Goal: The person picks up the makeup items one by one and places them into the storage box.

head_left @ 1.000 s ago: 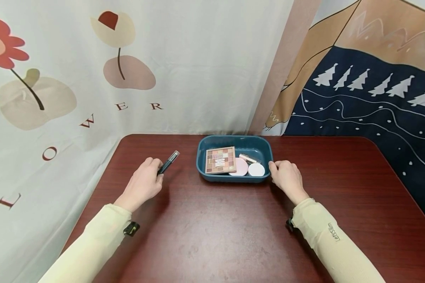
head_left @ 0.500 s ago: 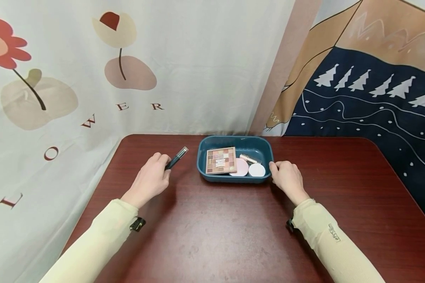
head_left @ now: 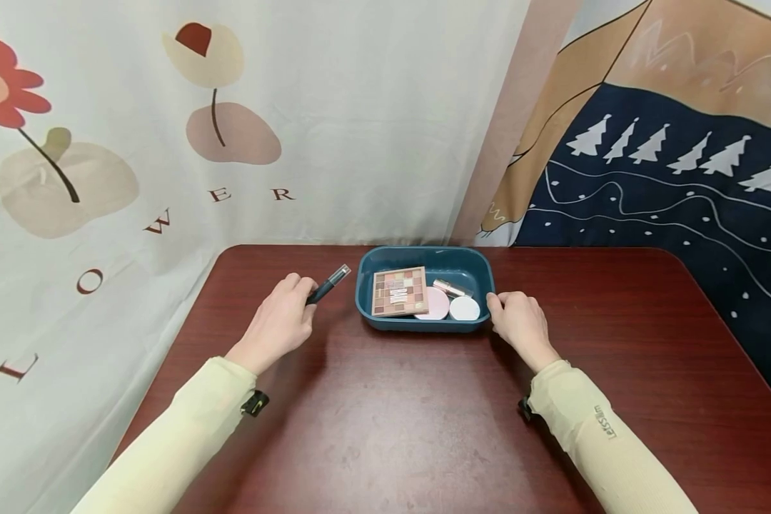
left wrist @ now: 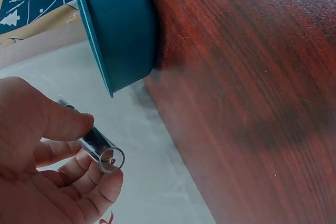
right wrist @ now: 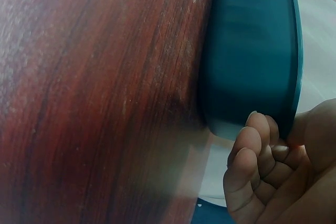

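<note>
My left hand [head_left: 275, 325] pinches a slim dark cosmetic tube with a clear end [head_left: 330, 283], held above the table just left of a blue plastic basin [head_left: 424, 325]. In the left wrist view, thumb and fingertips grip the tube [left wrist: 100, 144], its hollow clear end facing the camera. At the basin's right end, my right hand [head_left: 522, 325] holds the rim, with curled fingers against the outer wall [right wrist: 252, 66] in the right wrist view. Inside the basin lie an eyeshadow palette [head_left: 392, 280], a pink round compact [head_left: 438, 303], a white round case [head_left: 465, 309] and a small shiny tube [head_left: 451, 288].
The reddish-brown wooden table [head_left: 385, 414] has rounded far corners. A pale curtain with flower prints [head_left: 360, 128] hangs behind it, and a navy and tan printed cloth [head_left: 649, 193] hangs at the right. The basin stands near the table's far edge.
My left hand has moved right and slightly away from me, bringing the dark tube close to the basin's left side. My right hand stays at the basin's rim.
</note>
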Demonstrator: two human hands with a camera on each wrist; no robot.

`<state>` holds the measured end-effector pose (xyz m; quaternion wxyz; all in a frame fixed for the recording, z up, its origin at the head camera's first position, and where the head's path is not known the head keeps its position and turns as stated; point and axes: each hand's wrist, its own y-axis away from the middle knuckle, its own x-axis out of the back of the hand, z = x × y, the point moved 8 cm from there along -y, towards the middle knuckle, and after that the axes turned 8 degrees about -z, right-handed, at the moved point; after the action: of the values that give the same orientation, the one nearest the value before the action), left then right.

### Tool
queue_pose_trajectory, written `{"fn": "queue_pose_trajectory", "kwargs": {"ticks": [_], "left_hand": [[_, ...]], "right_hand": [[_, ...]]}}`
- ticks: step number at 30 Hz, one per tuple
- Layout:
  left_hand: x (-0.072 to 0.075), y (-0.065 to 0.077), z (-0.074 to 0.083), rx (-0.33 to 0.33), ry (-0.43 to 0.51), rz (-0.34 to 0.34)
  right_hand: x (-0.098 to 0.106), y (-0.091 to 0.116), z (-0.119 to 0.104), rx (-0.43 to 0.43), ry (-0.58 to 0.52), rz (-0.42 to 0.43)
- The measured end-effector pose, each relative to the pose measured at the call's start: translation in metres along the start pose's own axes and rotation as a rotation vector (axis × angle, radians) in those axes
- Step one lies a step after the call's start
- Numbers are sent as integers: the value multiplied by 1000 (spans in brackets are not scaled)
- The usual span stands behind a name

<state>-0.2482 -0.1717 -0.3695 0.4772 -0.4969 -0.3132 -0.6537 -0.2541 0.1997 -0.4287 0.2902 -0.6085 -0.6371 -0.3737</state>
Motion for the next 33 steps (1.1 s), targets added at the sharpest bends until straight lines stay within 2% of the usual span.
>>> {"fn": "queue_pose_trajectory", "kwargs": {"ticks": [7,15,33], "left_hand": [[1,-4,7,-33,0,5],[0,-12,16,-42,-8,-5],[-3,-24,38,-106,-10,23]], "right_hand": [[0,0,-1,4,-7,4],[0,0,-1,2,-11,5],[0,-1,-1,-5,0,12]]}}
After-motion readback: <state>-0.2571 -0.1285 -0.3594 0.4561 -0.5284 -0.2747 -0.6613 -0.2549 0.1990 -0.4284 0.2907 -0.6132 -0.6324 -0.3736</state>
